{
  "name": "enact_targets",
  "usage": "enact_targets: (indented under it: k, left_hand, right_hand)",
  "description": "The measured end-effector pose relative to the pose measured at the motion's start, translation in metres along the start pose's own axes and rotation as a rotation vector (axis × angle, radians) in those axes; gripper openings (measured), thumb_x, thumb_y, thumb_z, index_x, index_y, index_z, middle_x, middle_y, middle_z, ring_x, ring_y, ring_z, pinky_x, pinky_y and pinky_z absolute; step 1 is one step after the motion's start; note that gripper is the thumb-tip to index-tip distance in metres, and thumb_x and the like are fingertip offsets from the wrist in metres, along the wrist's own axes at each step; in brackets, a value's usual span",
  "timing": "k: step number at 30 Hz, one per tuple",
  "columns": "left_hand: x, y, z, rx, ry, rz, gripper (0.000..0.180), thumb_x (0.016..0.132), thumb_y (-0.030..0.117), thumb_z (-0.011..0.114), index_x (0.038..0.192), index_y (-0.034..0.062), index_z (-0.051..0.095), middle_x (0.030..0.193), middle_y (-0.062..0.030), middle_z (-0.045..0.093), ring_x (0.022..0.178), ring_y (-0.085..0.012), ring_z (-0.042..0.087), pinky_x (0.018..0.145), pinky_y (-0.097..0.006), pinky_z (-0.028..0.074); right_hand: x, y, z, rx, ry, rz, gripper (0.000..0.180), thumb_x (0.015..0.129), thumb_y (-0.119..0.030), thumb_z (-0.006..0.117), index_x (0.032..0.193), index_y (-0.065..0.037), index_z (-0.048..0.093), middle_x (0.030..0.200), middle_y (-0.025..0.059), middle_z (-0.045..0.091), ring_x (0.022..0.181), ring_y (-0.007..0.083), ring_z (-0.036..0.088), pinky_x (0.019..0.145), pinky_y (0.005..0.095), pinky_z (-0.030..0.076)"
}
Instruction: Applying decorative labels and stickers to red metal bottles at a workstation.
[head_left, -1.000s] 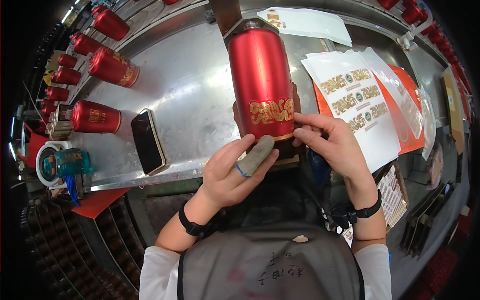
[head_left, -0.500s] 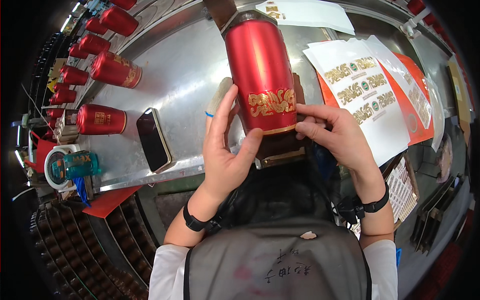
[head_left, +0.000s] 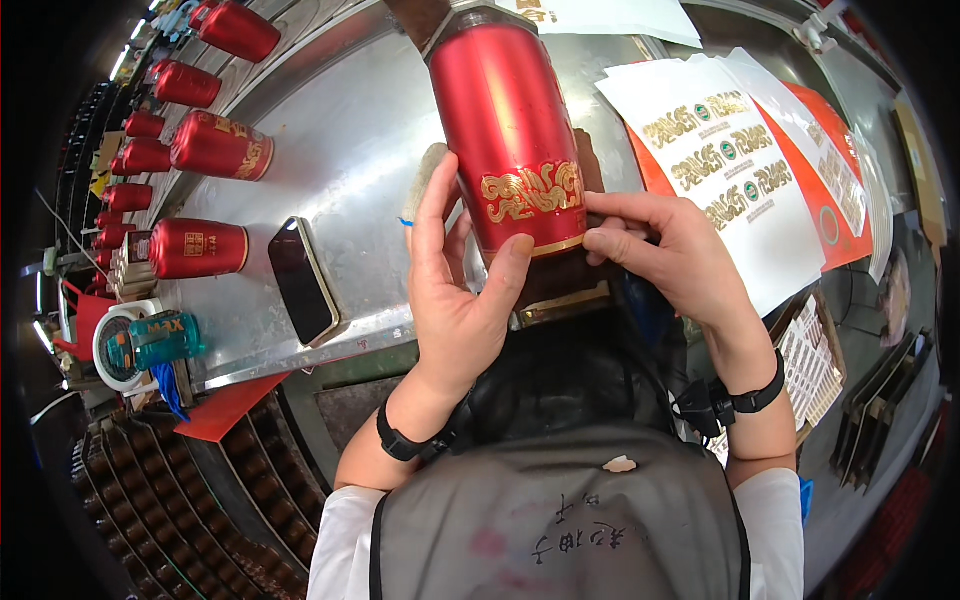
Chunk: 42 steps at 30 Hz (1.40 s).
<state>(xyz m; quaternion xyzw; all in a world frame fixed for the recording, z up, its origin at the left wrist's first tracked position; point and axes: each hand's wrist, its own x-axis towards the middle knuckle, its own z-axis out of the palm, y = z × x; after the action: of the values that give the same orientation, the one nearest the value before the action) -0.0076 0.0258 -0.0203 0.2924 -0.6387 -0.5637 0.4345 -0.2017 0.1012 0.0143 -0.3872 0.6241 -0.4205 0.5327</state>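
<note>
A glossy red bottle [head_left: 500, 100] with a gold ornamental pattern [head_left: 530, 192] lies in front of me, its gold-rimmed end toward me and its far end against a dark metal holder [head_left: 470, 18]. Around its left side curves my left hand [head_left: 455, 300], closed on it, the thumb pressing near the gold rim. One left finger wears a beige finger cot [head_left: 427, 180] with a blue band. At the lower right edge of the bottle, my right hand [head_left: 680, 255] has thumb and forefinger drawn together against the red surface. Whether a thin film lies under those fingertips is too small to tell.
Several red bottles [head_left: 200, 249] lie at the left, near a black phone [head_left: 303, 280] on the metal table [head_left: 350, 130]. A teal bottle [head_left: 165, 335] is at the table's near left corner. White sheets of gold decals [head_left: 690, 120] rest on orange-red material [head_left: 835, 220] at right.
The view has shifted slightly, so the bottle and holder appear a little farther left and up. My left thumb has slid slightly right along the rim. The right hand keeps its place.
</note>
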Motion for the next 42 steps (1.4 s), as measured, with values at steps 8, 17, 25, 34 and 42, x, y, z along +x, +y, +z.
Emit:
enact_targets:
  k: [8,17,25,34,42]
  left_hand:
    - [0.001,-0.001,0.005,-0.04,0.047,0.003,0.072,0.09,0.004,0.068,0.15,-0.0011,0.028,0.144,-0.0117,0.034,0.135,-0.0223,0.039,0.112,-0.039,0.035]
    - [0.001,-0.002,0.006,-0.051,0.02,-0.008,0.087,0.085,0.011,0.076,0.151,-0.0005,0.022,0.149,-0.0156,0.031,0.137,-0.0255,0.037,0.113,-0.041,0.034]
    - [-0.02,-0.01,-0.012,0.354,0.019,0.234,0.084,0.076,0.017,0.083,0.145,-0.0006,0.037,0.142,-0.0179,0.043,0.132,-0.0315,0.045,0.108,-0.043,0.04]
    - [-0.028,0.004,-0.023,0.913,-0.142,0.653,0.03,0.079,-0.001,0.069,0.109,0.0022,0.072,0.119,-0.0153,0.064,0.117,-0.0334,0.058,0.093,-0.042,0.052]
    - [-0.012,-0.006,-0.011,0.963,-0.146,0.857,0.037,0.066,0.005,0.078,0.103,0.0107,0.076,0.115,-0.0099,0.061,0.11,-0.0248,0.058,0.084,-0.038,0.055]
  right_hand:
    - [0.001,0.002,-0.001,-0.003,-0.001,-0.003,0.038,0.093,-0.009,0.066,0.127,0.005,0.06,0.096,0.0052,0.07,0.083,0.0093,0.066,0.078,0.023,0.052]
    - [0.002,0.002,0.0,-0.005,-0.009,-0.005,0.038,0.092,-0.008,0.066,0.127,0.006,0.06,0.095,0.0062,0.07,0.084,0.01,0.066,0.078,0.0229,0.052]
    - [0.002,0.006,0.001,0.021,0.029,-0.058,0.04,0.091,-0.018,0.068,0.122,0.006,0.063,0.082,0.0077,0.071,0.076,0.0093,0.066,0.068,0.0229,0.049]
    - [0.003,0.006,-0.002,-0.023,0.02,-0.047,0.04,0.092,-0.018,0.068,0.124,0.005,0.063,0.083,0.0077,0.071,0.077,0.009,0.065,0.069,0.0229,0.049]
    - [0.001,0.002,-0.001,0.005,0.009,-0.017,0.038,0.093,-0.013,0.067,0.126,0.006,0.061,0.088,0.0065,0.071,0.08,0.0092,0.065,0.073,0.0229,0.051]
